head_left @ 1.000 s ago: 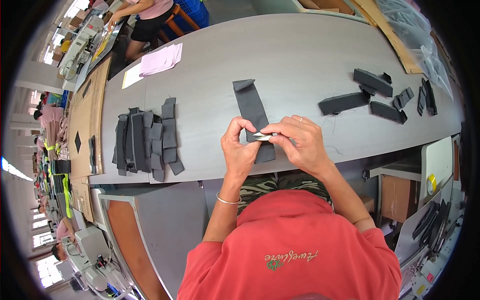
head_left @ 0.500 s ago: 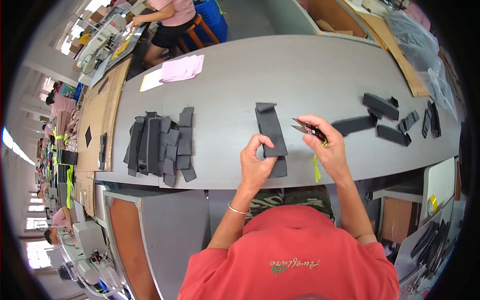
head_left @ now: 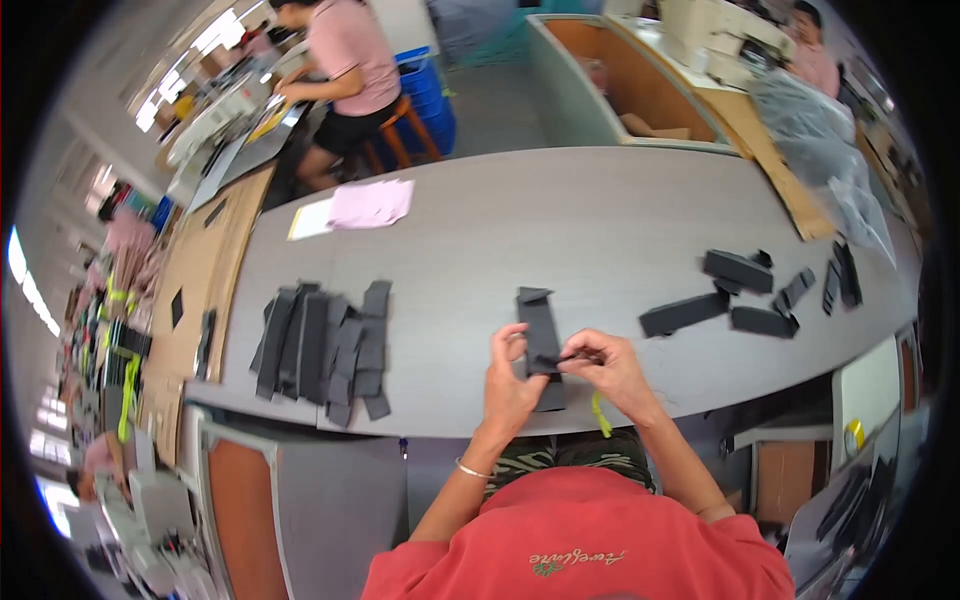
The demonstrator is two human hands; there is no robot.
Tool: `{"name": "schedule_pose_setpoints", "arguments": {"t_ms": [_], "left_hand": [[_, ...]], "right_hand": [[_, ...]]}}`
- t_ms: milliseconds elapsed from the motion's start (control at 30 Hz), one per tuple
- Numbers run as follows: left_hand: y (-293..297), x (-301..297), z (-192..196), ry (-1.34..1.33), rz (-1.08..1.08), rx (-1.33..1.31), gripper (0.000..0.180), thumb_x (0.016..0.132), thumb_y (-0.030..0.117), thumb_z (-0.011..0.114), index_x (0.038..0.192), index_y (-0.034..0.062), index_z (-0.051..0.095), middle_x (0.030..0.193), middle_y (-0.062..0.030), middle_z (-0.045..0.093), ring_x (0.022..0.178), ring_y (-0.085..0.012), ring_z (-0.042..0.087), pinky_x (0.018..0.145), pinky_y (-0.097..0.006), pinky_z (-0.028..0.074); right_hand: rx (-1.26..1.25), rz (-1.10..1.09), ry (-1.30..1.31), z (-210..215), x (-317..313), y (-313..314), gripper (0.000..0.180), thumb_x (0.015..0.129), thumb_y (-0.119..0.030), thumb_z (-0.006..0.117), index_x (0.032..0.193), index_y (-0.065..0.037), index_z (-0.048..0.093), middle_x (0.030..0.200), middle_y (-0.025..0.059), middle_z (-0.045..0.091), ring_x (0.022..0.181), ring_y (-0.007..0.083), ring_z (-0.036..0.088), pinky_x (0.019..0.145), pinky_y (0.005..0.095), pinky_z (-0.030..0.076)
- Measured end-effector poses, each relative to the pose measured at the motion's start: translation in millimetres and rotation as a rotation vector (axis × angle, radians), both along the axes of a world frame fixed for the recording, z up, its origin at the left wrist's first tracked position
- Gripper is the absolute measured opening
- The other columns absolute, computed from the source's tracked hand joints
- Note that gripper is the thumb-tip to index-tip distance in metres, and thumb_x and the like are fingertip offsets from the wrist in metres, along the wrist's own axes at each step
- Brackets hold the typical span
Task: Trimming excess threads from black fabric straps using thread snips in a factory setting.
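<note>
Just below the centre of the frame, the left hand (head_left: 507, 385) pinches the near part of a long dark grey fabric strip (head_left: 540, 335) that lies on the grey table (head_left: 560, 230), thumb and fingers closed on its left edge. The right hand (head_left: 612, 372) meets it from the right, fingertips closed on what looks like a small snipping tool at the strip's edge, though it is too small to be sure; a yellow-green loop (head_left: 599, 413) hangs below that hand. To the left lies a pile of dark strips (head_left: 325, 345); to the right, scattered dark pieces (head_left: 745, 295). At upper left sit pink and yellow papers (head_left: 358, 208).
</note>
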State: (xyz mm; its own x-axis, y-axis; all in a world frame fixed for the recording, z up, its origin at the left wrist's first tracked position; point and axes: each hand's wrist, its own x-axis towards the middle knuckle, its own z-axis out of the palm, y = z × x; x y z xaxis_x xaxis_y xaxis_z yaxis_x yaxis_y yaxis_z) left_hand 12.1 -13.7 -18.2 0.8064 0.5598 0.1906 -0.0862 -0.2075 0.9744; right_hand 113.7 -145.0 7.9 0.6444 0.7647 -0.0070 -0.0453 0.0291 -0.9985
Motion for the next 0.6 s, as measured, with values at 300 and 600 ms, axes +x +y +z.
{"name": "schedule_pose_setpoints", "arguments": {"t_ms": [300,600], "left_hand": [[35,-13,-56,0.115,0.140,-0.187,0.026,0.078,0.005,0.067,0.100,0.0001,0.055,0.100,-0.0052,0.054,0.093,-0.0141,0.052,0.080,-0.029,0.043],[17,-3,-45,-0.031,0.033,-0.557,0.014,0.083,-0.002,0.058,0.097,0.0006,0.059,0.092,-0.0027,0.062,0.079,-0.0096,0.058,0.070,-0.024,0.047]], "right_hand": [[-0.023,0.076,-0.351,-4,-17,10,0.013,0.075,-0.005,0.070,0.087,-0.006,0.065,0.084,0.0048,0.063,0.077,0.0190,0.061,0.068,0.0309,0.047],[-0.181,0.056,-0.394,-5,-17,4,0.014,0.075,-0.010,0.071,0.088,-0.008,0.066,0.091,0.0028,0.065,0.081,0.0214,0.062,0.071,0.0319,0.047]]}}
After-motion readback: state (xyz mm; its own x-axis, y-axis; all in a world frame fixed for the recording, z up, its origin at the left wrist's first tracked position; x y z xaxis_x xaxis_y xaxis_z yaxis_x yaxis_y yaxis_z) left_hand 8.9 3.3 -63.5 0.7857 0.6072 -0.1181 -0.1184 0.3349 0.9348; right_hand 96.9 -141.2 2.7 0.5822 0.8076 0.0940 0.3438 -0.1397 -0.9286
